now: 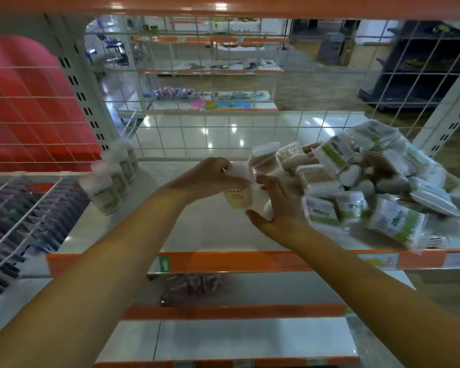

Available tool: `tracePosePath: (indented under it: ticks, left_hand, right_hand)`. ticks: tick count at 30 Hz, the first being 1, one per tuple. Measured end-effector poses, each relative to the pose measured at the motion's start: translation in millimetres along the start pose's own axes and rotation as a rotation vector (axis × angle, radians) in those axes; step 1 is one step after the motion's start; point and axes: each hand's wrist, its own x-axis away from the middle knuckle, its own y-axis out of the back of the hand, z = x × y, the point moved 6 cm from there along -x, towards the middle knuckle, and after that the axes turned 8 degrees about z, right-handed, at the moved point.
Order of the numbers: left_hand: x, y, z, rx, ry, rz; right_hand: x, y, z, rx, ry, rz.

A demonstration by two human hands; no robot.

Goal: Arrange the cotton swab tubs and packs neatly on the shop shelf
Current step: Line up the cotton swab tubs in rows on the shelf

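Note:
My left hand (210,179) grips a cotton swab tub (238,197) from above, over the middle of the white shelf (197,235). Beside it, my right hand (279,208) curls its fingers round a second white tub (262,205) at the edge of the pile. That loose pile of swab packs and tubs (369,187) fills the shelf's right side. Along the left side stands a row of several upright tubs (109,181) with green labels, running from front to back.
A white wire grid (223,134) backs the shelf, with slotted uprights (91,107) at both sides. A wire divider (45,197) fences off dark goods at the left. The orange shelf lip (237,261) runs along the front; lower shelves hold a purple bundle (194,288).

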Motion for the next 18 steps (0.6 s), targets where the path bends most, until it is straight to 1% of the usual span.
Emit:
tracePosePath:
  ticks: [5,9,13,15,18]
  left_hand:
    - [19.6,20.7,44.5,-0.197,0.06,0.128]
    - [44.0,46.4,82.0,-0.201,0.143,0.151]
    - [71.8,73.0,113.2,-0.289,0.2,0.173]
    - [84.5,85.8,124.6,-0.336,0.217,0.166]
    - [103.4,97.7,137.7,-0.342,0.232,0.199]
  right_hand:
    - [-11.1,-36.4,14.6,0.033,0.034,0.118]
    - [-22.0,-61.7,23.7,0.039,0.078,0.136]
    - [-33.9,-84.8,35.1,0.075,0.081,0.171]
    - [-39.6,-95.5,42.7,0.084,0.091,0.191]
    - [-48.4,-110.5,53.0,0.088,0.101,0.217]
